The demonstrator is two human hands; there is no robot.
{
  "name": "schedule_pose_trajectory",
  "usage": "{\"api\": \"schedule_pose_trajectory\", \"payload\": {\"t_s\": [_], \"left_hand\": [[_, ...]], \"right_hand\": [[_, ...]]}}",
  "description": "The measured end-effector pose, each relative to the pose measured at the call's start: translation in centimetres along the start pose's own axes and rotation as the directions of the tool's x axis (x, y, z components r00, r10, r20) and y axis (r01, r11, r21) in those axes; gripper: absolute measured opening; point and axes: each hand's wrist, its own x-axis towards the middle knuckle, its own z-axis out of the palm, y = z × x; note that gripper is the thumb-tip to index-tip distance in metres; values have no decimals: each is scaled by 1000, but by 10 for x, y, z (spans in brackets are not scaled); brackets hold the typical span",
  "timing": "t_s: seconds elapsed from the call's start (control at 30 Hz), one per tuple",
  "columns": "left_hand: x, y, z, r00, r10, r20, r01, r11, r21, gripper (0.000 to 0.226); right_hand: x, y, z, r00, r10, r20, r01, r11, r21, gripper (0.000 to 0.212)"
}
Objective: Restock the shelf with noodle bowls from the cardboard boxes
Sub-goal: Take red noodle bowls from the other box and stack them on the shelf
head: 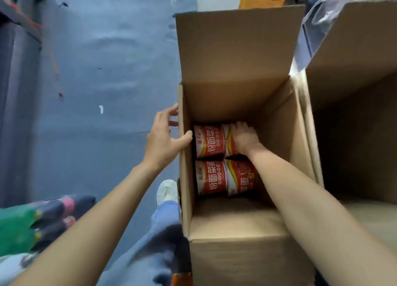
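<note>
An open cardboard box (236, 96) stands on the floor in front of me, its far flap raised. At its bottom lie red and white noodle bowls (211, 177) on their sides, in two rows. My right hand (245, 138) reaches down into the box and its fingers curl over the far right bowl (228, 139). My left hand (164, 138) grips the box's left wall at the rim, thumb inside and fingers outside.
A second open cardboard box (354, 105) stands right beside the first, with clear plastic wrap (335, 8) behind it. Grey floor (107, 70) spreads to the left. Packaged goods (32, 219) lie at lower left. My leg and white shoe (166, 192) are beside the box.
</note>
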Motion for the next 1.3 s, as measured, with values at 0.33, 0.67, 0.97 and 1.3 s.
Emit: {"api": "schedule_pose_trajectory", "payload": {"t_s": [0.33, 0.67, 0.97, 1.3], "left_hand": [[4, -6, 1, 999, 19, 29, -17, 997, -70, 64], [0, -3, 2, 1000, 10, 7, -10, 999, -41, 67], [-1, 3, 1, 1000, 3, -6, -3, 1000, -1, 70], [1, -9, 6, 1000, -3, -6, 2, 997, -72, 58]], "right_hand": [[52, 16, 55, 983, 37, 182, -9, 988, -153, 113], [40, 27, 65, 998, -3, -59, -8, 984, -178, 94], [34, 24, 45, 986, -62, 155, 77, 993, -91, 118], [73, 36, 67, 991, -92, 94, 102, 989, -103, 124]]}}
